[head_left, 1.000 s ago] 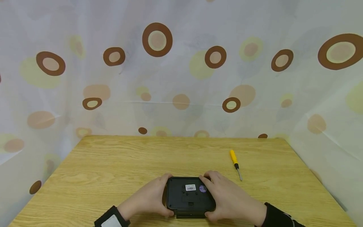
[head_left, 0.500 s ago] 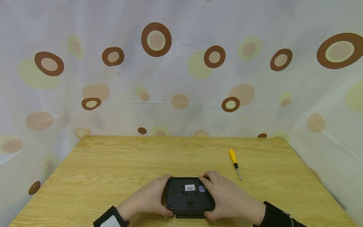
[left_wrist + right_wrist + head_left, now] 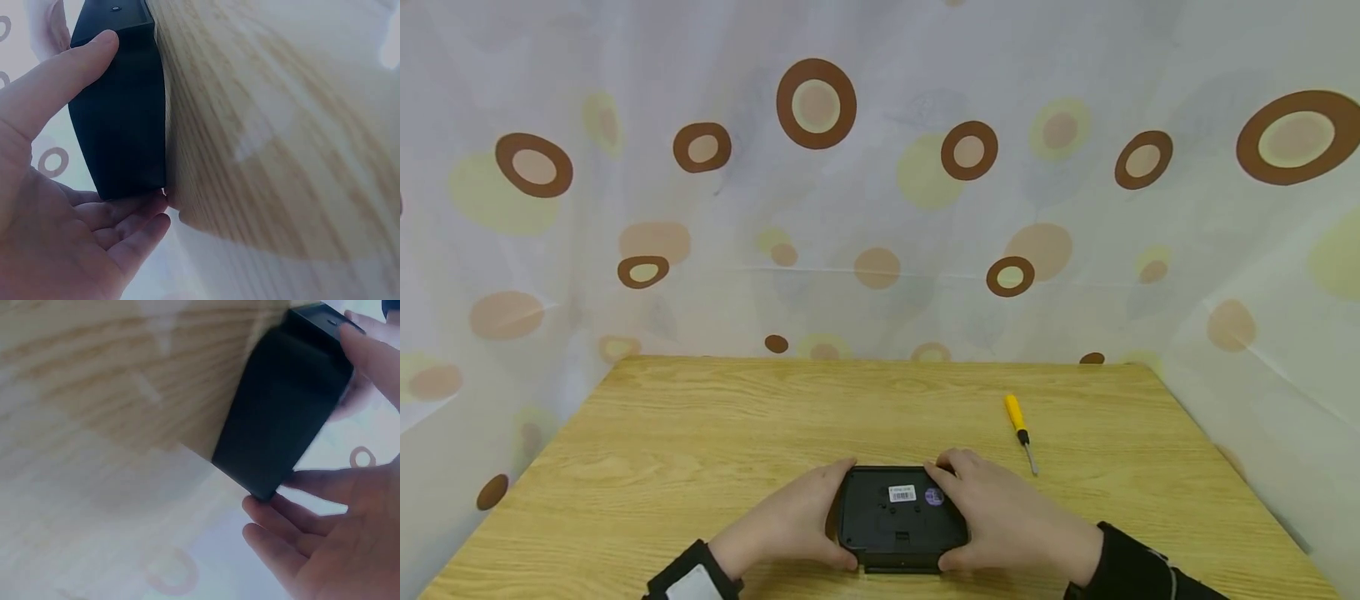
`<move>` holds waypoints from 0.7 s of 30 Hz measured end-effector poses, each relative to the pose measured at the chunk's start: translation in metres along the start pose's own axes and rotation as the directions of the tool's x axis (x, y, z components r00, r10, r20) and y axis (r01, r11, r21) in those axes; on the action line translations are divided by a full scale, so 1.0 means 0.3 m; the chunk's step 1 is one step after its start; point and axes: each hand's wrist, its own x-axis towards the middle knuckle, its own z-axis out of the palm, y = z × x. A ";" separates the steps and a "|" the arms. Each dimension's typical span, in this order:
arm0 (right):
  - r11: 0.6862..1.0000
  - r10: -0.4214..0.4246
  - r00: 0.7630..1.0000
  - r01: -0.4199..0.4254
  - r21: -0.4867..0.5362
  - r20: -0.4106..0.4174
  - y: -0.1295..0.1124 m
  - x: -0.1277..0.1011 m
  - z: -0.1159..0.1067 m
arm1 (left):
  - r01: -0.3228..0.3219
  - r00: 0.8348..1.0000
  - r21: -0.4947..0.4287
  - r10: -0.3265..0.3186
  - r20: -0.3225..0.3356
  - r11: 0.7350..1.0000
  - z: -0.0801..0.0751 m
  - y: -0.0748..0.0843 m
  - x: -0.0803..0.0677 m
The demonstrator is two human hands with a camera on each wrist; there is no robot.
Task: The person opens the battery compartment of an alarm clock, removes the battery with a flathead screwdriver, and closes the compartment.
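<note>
A black plastic device (image 3: 901,529) with rounded corners lies near the front edge of the table, its flat back turned up. On that back are a white barcode label, a round purple sticker and a small latch. My left hand (image 3: 805,517) grips its left end, thumb on the near edge and fingers at the far corner. At the right end my right hand (image 3: 996,521) holds it the same way. Both wrist views show the device's dark side (image 3: 122,119) between thumb and fingers, close against the wood. Its other face is hidden underneath.
A screwdriver (image 3: 1019,429) with a yellow handle lies behind and to the right of the device, tip pointing toward me. The wood-grain table (image 3: 700,433) is bordered by a hanging cloth (image 3: 880,200) with ring and dot patterns at the back and sides.
</note>
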 end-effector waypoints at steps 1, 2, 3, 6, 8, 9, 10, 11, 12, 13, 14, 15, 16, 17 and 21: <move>1.000 -0.004 1.000 0.004 0.002 0.003 0.001 0.000 -0.005 | 0.000 1.000 0.000 0.000 -0.002 1.000 0.000 0.001 -0.001; 1.000 -0.008 1.000 0.008 0.006 0.004 0.001 0.000 -0.010 | 0.002 1.000 0.001 -0.002 -0.003 1.000 0.000 0.001 -0.003; 1.000 -0.013 1.000 0.013 0.008 0.001 0.000 0.000 -0.015 | 0.003 1.000 0.000 -0.003 -0.004 1.000 0.000 0.001 -0.004; 0.999 -0.042 0.998 0.042 0.005 -0.040 -0.007 0.002 -0.034 | 0.002 1.000 -0.008 -0.002 -0.003 1.000 0.000 -0.002 -0.002; 0.997 -0.075 0.994 0.074 -0.014 -0.078 -0.020 0.003 -0.039 | 0.003 1.000 -0.009 -0.003 0.000 1.000 0.008 -0.006 -0.003; 0.995 -0.094 0.991 0.092 -0.032 -0.098 -0.028 0.004 -0.043 | 0.001 1.000 -0.011 -0.001 -0.003 1.000 0.010 -0.007 -0.003; 0.993 -0.112 0.987 0.107 -0.052 -0.117 -0.036 0.006 -0.046 | -0.002 1.000 -0.011 0.001 -0.006 1.000 0.011 -0.008 -0.001; 0.989 -0.134 0.982 0.125 -0.073 -0.133 -0.045 0.008 -0.050 | -0.004 1.000 -0.007 0.004 -0.009 1.000 0.012 -0.008 0.000; 0.985 -0.158 0.977 0.145 -0.094 -0.146 -0.053 0.011 -0.053 | -0.005 1.000 -0.003 0.005 -0.012 1.000 0.012 -0.009 0.001; 0.980 -0.179 0.971 0.163 -0.112 -0.156 -0.061 0.014 -0.054 | -0.004 1.000 0.002 0.004 -0.014 1.000 0.012 -0.009 0.002; 0.976 -0.198 0.967 0.178 -0.127 -0.161 -0.070 0.016 -0.054 | -0.003 1.000 0.004 0.003 -0.014 1.000 0.011 -0.008 0.001; 0.972 -0.213 0.964 0.192 -0.137 -0.162 -0.078 0.019 -0.053 | 0.001 1.000 0.001 -0.001 -0.012 1.000 0.011 -0.007 -0.002; 0.968 -0.224 0.961 0.200 -0.150 -0.160 -0.085 0.022 -0.054 | 0.002 1.000 0.003 -0.002 -0.009 1.000 0.008 -0.006 -0.001; 0.965 -0.232 0.960 0.208 -0.160 -0.154 -0.091 0.027 -0.054 | 0.004 1.000 0.003 -0.004 -0.005 1.000 0.006 -0.005 0.000; 0.965 -0.222 0.969 0.202 -0.170 -0.108 -0.110 0.045 -0.049 | 0.009 1.000 -0.013 -0.009 0.001 1.000 0.003 -0.001 -0.004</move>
